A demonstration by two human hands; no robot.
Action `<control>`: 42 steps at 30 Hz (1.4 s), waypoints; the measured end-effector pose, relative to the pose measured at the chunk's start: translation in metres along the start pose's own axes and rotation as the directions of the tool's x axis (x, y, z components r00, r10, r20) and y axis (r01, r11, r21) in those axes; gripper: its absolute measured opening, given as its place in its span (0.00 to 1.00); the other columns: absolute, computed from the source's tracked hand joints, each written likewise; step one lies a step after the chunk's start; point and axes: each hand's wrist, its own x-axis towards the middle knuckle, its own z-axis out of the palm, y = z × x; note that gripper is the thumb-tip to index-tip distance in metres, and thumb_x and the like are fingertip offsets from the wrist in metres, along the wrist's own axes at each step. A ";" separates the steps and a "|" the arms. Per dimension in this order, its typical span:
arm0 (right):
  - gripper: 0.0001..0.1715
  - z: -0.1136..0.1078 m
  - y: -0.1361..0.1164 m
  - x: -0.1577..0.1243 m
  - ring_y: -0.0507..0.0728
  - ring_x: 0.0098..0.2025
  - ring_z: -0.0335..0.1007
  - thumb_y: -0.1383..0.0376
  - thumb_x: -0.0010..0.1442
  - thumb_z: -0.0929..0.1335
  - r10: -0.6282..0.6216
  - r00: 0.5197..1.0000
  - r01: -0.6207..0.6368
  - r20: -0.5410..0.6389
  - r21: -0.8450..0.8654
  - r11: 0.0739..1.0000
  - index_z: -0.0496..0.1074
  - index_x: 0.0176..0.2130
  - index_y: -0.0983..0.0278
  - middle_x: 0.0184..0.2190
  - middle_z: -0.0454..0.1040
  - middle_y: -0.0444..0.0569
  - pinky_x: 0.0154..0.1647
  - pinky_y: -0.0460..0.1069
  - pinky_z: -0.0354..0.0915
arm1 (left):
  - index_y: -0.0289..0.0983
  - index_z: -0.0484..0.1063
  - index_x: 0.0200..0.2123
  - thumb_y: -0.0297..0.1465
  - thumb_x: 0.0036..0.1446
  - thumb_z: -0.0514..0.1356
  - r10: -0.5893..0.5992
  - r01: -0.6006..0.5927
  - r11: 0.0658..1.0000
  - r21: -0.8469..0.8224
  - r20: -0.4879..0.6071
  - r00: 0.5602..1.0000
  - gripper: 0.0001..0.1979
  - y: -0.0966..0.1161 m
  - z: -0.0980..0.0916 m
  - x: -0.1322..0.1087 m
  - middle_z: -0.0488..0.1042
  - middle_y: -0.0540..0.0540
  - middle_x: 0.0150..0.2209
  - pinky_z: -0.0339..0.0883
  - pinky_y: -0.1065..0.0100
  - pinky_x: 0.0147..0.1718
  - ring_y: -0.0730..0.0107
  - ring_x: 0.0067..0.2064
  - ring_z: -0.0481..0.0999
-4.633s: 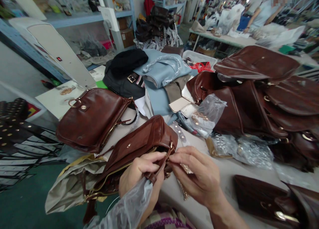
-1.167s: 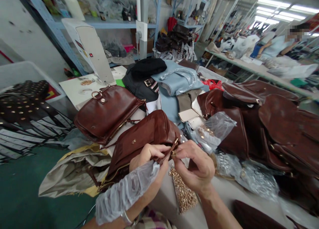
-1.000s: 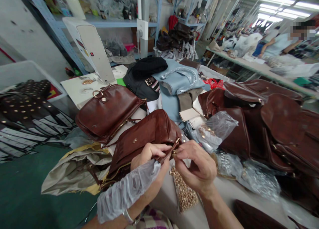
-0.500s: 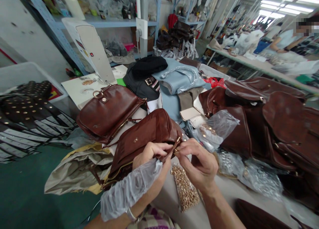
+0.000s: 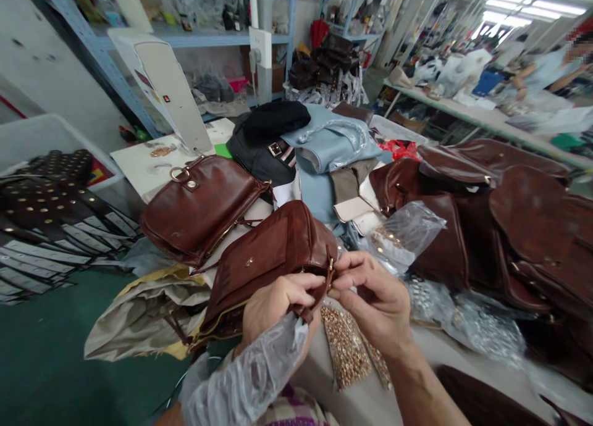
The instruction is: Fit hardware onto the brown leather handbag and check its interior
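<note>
Take the brown bag [image 5: 259, 247] as your landmark: it lies slantwise on the surface [image 5: 428, 346] in front of you, its gold zip [image 5: 222, 321] along the near side. Your left hand [image 5: 278, 302] is at the bag's near right end, curled closed around its thin strap [image 5: 307, 315]. Your right hand [image 5: 375, 296] is just off that same end, thumb and fingertips drawn into a narrow pinch on the strap, beside a small gold fitting [image 5: 331, 264]. Whether a loose part also sits between those fingertips, you cannot tell from here.

The strap is slim, so it could twist or slip if your left grip slackens while the right one presses. A hard tug might drag the whole bag with it, since neither hand pins its body down.

Watch the packet of gold pieces [image 5: 347, 352], near the bag's right end and close under your right wrist. A dropped forearm could knock it, and if its mouth is unsealed, which is hard to tell, pieces could scatter. The clear plastic sleeve [image 5: 245, 370] on your left forearm hangs close to the bag's near side and could snag on the zip if you pull back. Beige cloth [image 5: 143, 321] lies just left of the bag; should the bag shift that way, the cloth could bunch under it.
</note>
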 end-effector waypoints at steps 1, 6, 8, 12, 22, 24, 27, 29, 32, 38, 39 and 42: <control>0.09 0.000 0.000 0.000 0.54 0.44 0.71 0.73 0.59 0.73 0.006 1.000 -0.006 0.007 0.001 1.000 0.76 0.38 0.60 0.41 0.73 0.48 0.44 0.49 0.69 | 0.41 0.68 0.30 0.30 0.57 0.59 0.057 -0.057 0.998 0.003 0.013 0.998 0.04 -0.001 0.000 0.001 0.82 0.52 0.33 0.72 0.72 0.22 0.71 0.28 0.80; 0.06 -0.002 0.002 0.002 0.54 0.42 0.72 0.71 0.60 0.73 0.003 0.999 -0.002 0.040 -0.022 1.000 0.75 0.36 0.60 0.39 0.74 0.47 0.42 0.49 0.70 | 0.41 0.64 0.33 0.24 0.54 0.62 0.080 -0.082 0.997 0.012 0.116 0.990 0.09 0.003 -0.010 0.004 0.82 0.52 0.39 0.76 0.74 0.34 0.72 0.36 0.82; 0.05 -0.003 0.003 0.006 0.55 0.44 0.72 0.69 0.60 0.73 -0.019 0.999 0.022 0.050 -0.050 0.999 0.75 0.37 0.60 0.40 0.74 0.48 0.44 0.50 0.70 | 0.40 0.63 0.33 0.24 0.56 0.63 -0.059 0.062 0.998 -0.022 0.130 0.990 0.10 0.007 -0.013 0.005 0.81 0.52 0.39 0.75 0.75 0.35 0.74 0.37 0.81; 0.17 -0.005 0.002 0.017 0.59 0.54 0.70 0.62 0.62 0.73 -0.038 0.990 0.050 0.132 -0.085 0.995 0.72 0.51 0.60 0.51 0.74 0.54 0.50 0.54 0.72 | 0.41 0.62 0.34 0.26 0.60 0.61 -0.251 0.277 0.937 -0.215 0.140 0.958 0.08 0.009 -0.015 0.008 0.79 0.53 0.39 0.75 0.77 0.39 0.76 0.40 0.80; 0.09 -0.002 -0.001 0.019 0.55 0.47 0.73 0.67 0.63 0.71 -0.063 0.980 0.079 0.190 -0.078 0.994 0.75 0.45 0.62 0.43 0.76 0.50 0.48 0.51 0.72 | 0.42 0.75 0.37 0.32 0.58 0.65 -0.318 0.340 0.938 -0.070 0.220 0.922 0.03 0.007 -0.017 0.005 0.80 0.54 0.34 0.73 0.77 0.34 0.76 0.34 0.80; 0.10 -0.005 -0.002 0.016 0.55 0.48 0.72 0.69 0.65 0.69 -0.057 0.977 0.073 0.207 -0.072 0.995 0.74 0.47 0.62 0.44 0.75 0.50 0.48 0.51 0.72 | 0.41 0.76 0.35 0.33 0.58 0.66 -0.255 0.270 0.961 -0.055 0.191 0.948 0.03 0.007 -0.014 0.005 0.80 0.53 0.32 0.72 0.75 0.32 0.74 0.33 0.79; 0.17 -0.009 -0.007 0.013 0.56 0.49 0.71 0.68 0.67 0.66 -0.038 0.963 0.068 0.267 -0.103 0.992 0.71 0.54 0.61 0.47 0.73 0.52 0.47 0.52 0.73 | 0.40 0.76 0.38 0.30 0.60 0.64 -0.135 0.146 0.988 -0.056 0.166 0.977 0.02 0.000 -0.009 0.001 0.80 0.51 0.35 0.73 0.74 0.35 0.73 0.35 0.80; 0.22 -0.011 -0.009 0.012 0.57 0.50 0.71 0.64 0.66 0.68 -0.015 0.943 0.069 0.333 -0.150 0.986 0.67 0.59 0.61 0.51 0.70 0.55 0.44 0.50 0.74 | 0.40 0.75 0.40 0.29 0.61 0.63 -0.049 0.053 0.998 -0.026 0.154 0.987 0.04 -0.005 -0.007 -0.004 0.80 0.50 0.37 0.73 0.73 0.38 0.72 0.37 0.80; 0.24 -0.012 -0.010 0.012 0.56 0.51 0.70 0.63 0.66 0.69 -0.018 0.921 0.094 0.388 -0.178 0.979 0.66 0.60 0.61 0.53 0.68 0.56 0.45 0.49 0.75 | 0.40 0.73 0.42 0.27 0.60 0.63 0.049 -0.059 0.996 0.063 0.142 0.989 0.07 -0.011 -0.005 -0.008 0.80 0.49 0.38 0.73 0.73 0.39 0.73 0.38 0.80; 0.16 -0.002 -0.009 0.012 0.54 0.46 0.70 0.67 0.64 0.70 -0.066 0.947 0.094 0.314 -0.075 0.993 0.71 0.52 0.62 0.43 0.72 0.51 0.45 0.50 0.73 | 0.38 0.69 0.42 0.27 0.61 0.60 0.146 -0.161 0.982 0.101 0.143 0.979 0.05 -0.012 -0.011 -0.004 0.79 0.48 0.35 0.71 0.74 0.35 0.72 0.35 0.79; 0.16 0.000 -0.008 0.012 0.54 0.45 0.70 0.68 0.64 0.70 -0.066 0.950 0.092 0.304 -0.072 0.993 0.71 0.52 0.63 0.42 0.72 0.50 0.44 0.49 0.73 | 0.38 0.69 0.41 0.27 0.61 0.60 0.155 -0.171 0.979 0.107 0.150 0.977 0.05 -0.013 -0.012 -0.003 0.79 0.48 0.34 0.71 0.74 0.35 0.72 0.34 0.79; 0.15 0.006 -0.001 0.011 0.54 0.44 0.71 0.70 0.64 0.70 -0.080 0.963 0.101 0.259 -0.071 0.992 0.72 0.51 0.63 0.40 0.73 0.49 0.43 0.50 0.72 | 0.38 0.70 0.40 0.26 0.60 0.61 0.144 -0.162 0.981 0.103 0.165 0.976 0.04 -0.016 -0.010 0.002 0.78 0.49 0.34 0.71 0.75 0.36 0.73 0.34 0.79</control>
